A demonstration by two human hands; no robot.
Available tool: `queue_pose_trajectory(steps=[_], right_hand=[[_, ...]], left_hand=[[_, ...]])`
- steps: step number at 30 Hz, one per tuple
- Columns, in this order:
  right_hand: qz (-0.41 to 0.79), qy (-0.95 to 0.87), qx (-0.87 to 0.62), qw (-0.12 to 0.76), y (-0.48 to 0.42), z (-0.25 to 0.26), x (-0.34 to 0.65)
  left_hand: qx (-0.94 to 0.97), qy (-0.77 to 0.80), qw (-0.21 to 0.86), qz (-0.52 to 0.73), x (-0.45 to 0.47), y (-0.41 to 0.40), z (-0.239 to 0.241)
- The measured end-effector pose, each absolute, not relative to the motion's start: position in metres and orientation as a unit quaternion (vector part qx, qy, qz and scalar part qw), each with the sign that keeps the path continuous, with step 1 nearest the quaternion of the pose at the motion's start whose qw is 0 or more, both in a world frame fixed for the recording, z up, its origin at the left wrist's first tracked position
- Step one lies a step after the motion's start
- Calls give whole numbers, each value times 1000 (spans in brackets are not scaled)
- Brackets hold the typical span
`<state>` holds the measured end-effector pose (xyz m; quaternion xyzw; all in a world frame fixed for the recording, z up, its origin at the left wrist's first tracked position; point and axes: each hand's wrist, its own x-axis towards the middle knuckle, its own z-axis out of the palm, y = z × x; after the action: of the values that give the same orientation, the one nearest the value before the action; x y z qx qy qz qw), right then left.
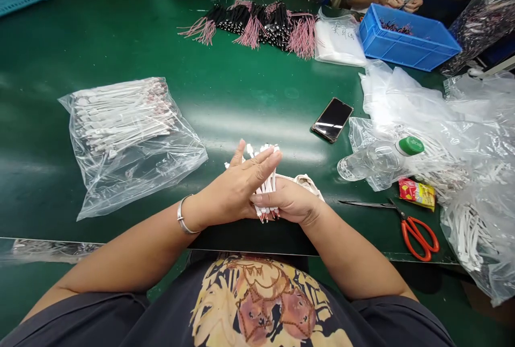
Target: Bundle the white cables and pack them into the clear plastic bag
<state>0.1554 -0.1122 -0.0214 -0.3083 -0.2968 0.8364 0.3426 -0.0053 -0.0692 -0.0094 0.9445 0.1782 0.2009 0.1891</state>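
Note:
In the head view, a bundle of short white cables (pixel 266 211) is at the table's front edge, with white connectors at its far end and reddish wire tips at its near end. My right hand (pixel 295 201) is closed around it, thumb across the top. My left hand (pixel 235 189), with a silver bangle at the wrist, lies against the bundle's left side and partly covers it. Its fingers are stretched out and its thumb stands apart. A pale cloth-like piece (pixel 309 182) shows just behind my right hand.
A clear bag of white cables (pixel 124 122) lies left. Rightward are a phone (pixel 332 119), a green-capped bottle (pixel 372 159), red-handled scissors (pixel 416 234) and plastic bags (pixel 406 95). Pink-and-black wire bundles (pixel 257 25) and a blue bin (pixel 414 49) lie beyond, near another person's hands (pixel 402 1).

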Motion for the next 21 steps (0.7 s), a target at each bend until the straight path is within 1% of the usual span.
queue_pose_trajectory(steps=[4, 6, 8, 10, 11, 13, 16, 18, 21], right_hand=[[834, -261, -303, 380, -110, -23, 154], [842, -257, -297, 371, -109, -24, 155], [849, -249, -293, 363, -108, -24, 157], [844, -239, -300, 375, -108, -23, 158], [837, -236, -309, 385, -108, -23, 159], [825, -242, -324, 396, -108, -22, 158], [813, -271, -342, 384, -110, -23, 156], [812, -292, -350, 365, -111, -24, 155], [814, -304, -360, 340, -112, -25, 153]], left_hand=[[938, 232, 128, 223, -7, -64, -13], [929, 252, 142, 230, -10, -61, -15], [917, 271, 194, 219, -15, -58, -15], [892, 287, 286, 200, -20, -55, -13], [870, 292, 348, 191, -22, -54, -12], [799, 286, 499, 175, -23, -53, -7], [627, 269, 711, 169, -18, -53, -3], [512, 277, 796, 164, -11, -53, -2], [420, 291, 844, 161, -4, -55, -5]])
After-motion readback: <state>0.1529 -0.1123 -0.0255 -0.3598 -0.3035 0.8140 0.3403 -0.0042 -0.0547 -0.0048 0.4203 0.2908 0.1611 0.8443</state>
